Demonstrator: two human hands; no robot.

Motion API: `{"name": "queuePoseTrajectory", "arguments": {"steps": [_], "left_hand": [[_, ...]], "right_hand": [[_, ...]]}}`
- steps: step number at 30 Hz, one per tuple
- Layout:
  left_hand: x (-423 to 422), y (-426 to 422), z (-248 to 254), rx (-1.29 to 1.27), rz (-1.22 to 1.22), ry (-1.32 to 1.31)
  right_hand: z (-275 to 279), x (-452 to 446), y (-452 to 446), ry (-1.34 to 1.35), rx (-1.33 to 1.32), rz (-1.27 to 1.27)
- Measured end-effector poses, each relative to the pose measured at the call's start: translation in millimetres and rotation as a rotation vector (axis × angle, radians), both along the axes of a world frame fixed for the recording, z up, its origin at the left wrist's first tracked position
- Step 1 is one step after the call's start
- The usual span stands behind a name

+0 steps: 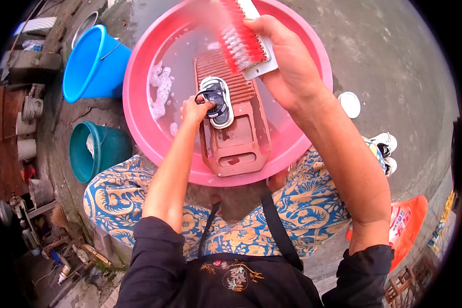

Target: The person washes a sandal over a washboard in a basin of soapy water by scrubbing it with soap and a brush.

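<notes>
My right hand (pixel 295 64) grips a scrub brush (pixel 244 43) with a white back and red and white bristles, raised above the basin. The bristles point left, and their far end is blurred. My left hand (pixel 196 109) is closed on a small dark blue shoe (pixel 219 105) with a white sole. Beneath the shoe lies a brown washboard (pixel 236 141) with a ridged upper half, resting in a large pink basin (pixel 138 128). Cloudy water (pixel 177 59) with patches of foam (pixel 160 92) surrounds the board.
Left of the basin stand a blue bucket (pixel 84 64) and a green bucket (pixel 105 149) with something pale inside. A white round lid or dish (pixel 349 104) and white shoes (pixel 385 146) are on the right. An orange bag (pixel 410 226) lies at lower right; tools (pixel 36 231) clutter the lower left.
</notes>
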State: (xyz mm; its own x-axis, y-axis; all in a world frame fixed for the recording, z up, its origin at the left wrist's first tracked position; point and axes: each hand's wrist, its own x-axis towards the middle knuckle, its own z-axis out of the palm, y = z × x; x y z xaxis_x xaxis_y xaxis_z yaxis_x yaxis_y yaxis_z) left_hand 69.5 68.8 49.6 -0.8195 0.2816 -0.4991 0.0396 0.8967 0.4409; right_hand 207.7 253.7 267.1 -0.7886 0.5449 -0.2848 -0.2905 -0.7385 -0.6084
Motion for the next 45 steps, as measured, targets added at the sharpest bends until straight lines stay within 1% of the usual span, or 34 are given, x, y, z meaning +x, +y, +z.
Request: {"name": "queuePoseTrajectory", "arguments": {"steps": [1,3,5,7,8,9,10,11,12,13,15,16,17,20,21,22,23,24,25,27,29,31,32,33,34,35,36,37,39,40,41,43,44,45], "left_hand": [[-0.3,-3.7,-8.5,0.008,0.001,-0.006],[-1.8,-14.6,-32.3,0.231,0.110,-0.056],[5.3,-15.3,-26.1,0.196,0.160,-0.037],[14.0,-16.0,-21.5,0.337,0.120,0.113],[25.3,-10.8,12.9,0.460,0.197,-0.014],[32.0,-8.9,31.5,0.464,0.200,-0.009],[37.2,-7.9,44.8,0.621,0.351,-0.123],[39.5,-9.2,51.5,0.775,0.504,-0.239],[38.4,-14.3,50.6,0.854,0.499,-0.276],[41.4,-14.5,65.7,0.959,0.547,-0.383],[38.9,-19.1,62.9,1.112,0.594,-0.435],[38.4,-22.0,66.8,1.200,0.607,-0.555],[38.2,-25.7,71.2,1.191,0.655,-0.666],[40.0,-26.6,82.6,1.254,0.625,-0.657],[40.7,-25.1,85.5,1.296,0.571,-0.602],[41.3,-22.9,90.5,1.337,0.515,-0.547],[41.1,-21.2,96.0,1.340,0.512,-0.546],[41.7,-20.4,101.6,1.332,0.465,-0.535],[42.8,-18.2,107.9,1.322,0.416,-0.524],[50.1,-12.6,118.3,1.327,0.385,-0.492],[59.4,-8.8,134.7,1.468,0.397,-0.511],[59.1,-7.6,132.9,1.510,0.380,-0.506],[58.3,-5.9,129.8,1.482,0.386,-0.436],[58.8,-4.1,127.3,1.453,0.391,-0.367],[62.9,1.3,133.8,1.424,0.405,-0.292],[62.7,-0.3,124.3,1.434,0.401,-0.276],[66.8,3.2,122.1,1.446,0.432,-0.188],[70.7,8.3,123.4,1.457,0.461,-0.099],[65.4,1.7,113.4,1.457,0.554,-0.476],[68.0,-0.7,120.8,1.489,0.490,-0.665],[68.5,0.0,124.7,1.490,0.494,-0.665],[69.2,1.0,128.7,1.632,0.416,-0.935],[67.1,2.0,125.5,1.634,0.495,-1.012],[64.2,-0.3,122.6,1.635,0.496,-1.010]], "right_hand": [[1.8,0.5,-1.0,-0.014,0.022,0.011],[2.0,1.4,-1.6,-0.021,0.039,0.016],[1.8,0.2,-2.7,-0.016,0.054,0.028],[-4.0,1.4,-2.6,-0.033,0.060,0.043],[-7.3,0.9,-2.7,-0.026,0.063,0.049],[-11.5,0.7,-1.9,-0.041,0.076,0.044],[-15.6,0.8,-0.8,-0.058,0.088,0.037],[-18.6,0.9,-0.1,-0.054,0.090,0.040],[-21.8,0.7,0.3,-0.084,0.097,0.052],[-25.1,0.3,0.5,-0.115,0.105,0.064],[-34.0,-0.2,1.1,-0.127,0.116,0.089],[-38.1,-0.2,0.3,-0.142,0.126,0.109],[-41.8,0.2,-1.5,-0.138,0.131,0.109],[-55.5,-0.7,-8.7,-0.349,0.336,0.201],[-60.2,-0.3,-11.9,-0.428,0.442,0.249],[-62.7,-0.1,-17.7,-0.480,0.486,0.270],[-66.2,-0.7,-22.9,-0.531,0.531,0.290],[-74.9,-1.4,-26.5,-0.510,0.512,0.305],[-69.6,0.2,-27.1,-0.493,0.533,0.372],[-85.9,-1.1,-33.0,-0.488,0.600,0.328],[-79.3,0.2,-35.3,-0.446,0.586,0.343],[-83.5,0.0,-38.2,-0.311,0.641,0.296],[-81.5,0.1,-39.2,-0.329,0.603,0.351],[-85.6,-0.1,-43.0,-0.330,0.602,0.353],[-89.3,-0.8,-49.0,-0.291,0.629,0.323],[-92.6,-1.3,-53.4,-0.253,0.656,0.295],[-95.4,-1.7,-55.6,-0.309,0.712,0.271],[-91.1,-3.2,-56.6,-0.309,0.713,0.277],[-82.6,-5.0,-57.7,-0.250,0.725,0.162],[-78.4,-6.4,-58.2,-0.227,0.763,0.121],[-73.4,-6.3,-56.9,-0.229,0.764,0.124],[-65.7,-6.0,-55.0,-0.284,0.990,0.086],[-67.5,-5.5,-52.6,-0.286,1.132,0.076],[-68.0,-6.2,-51.4,-0.284,1.132,0.077]]}}
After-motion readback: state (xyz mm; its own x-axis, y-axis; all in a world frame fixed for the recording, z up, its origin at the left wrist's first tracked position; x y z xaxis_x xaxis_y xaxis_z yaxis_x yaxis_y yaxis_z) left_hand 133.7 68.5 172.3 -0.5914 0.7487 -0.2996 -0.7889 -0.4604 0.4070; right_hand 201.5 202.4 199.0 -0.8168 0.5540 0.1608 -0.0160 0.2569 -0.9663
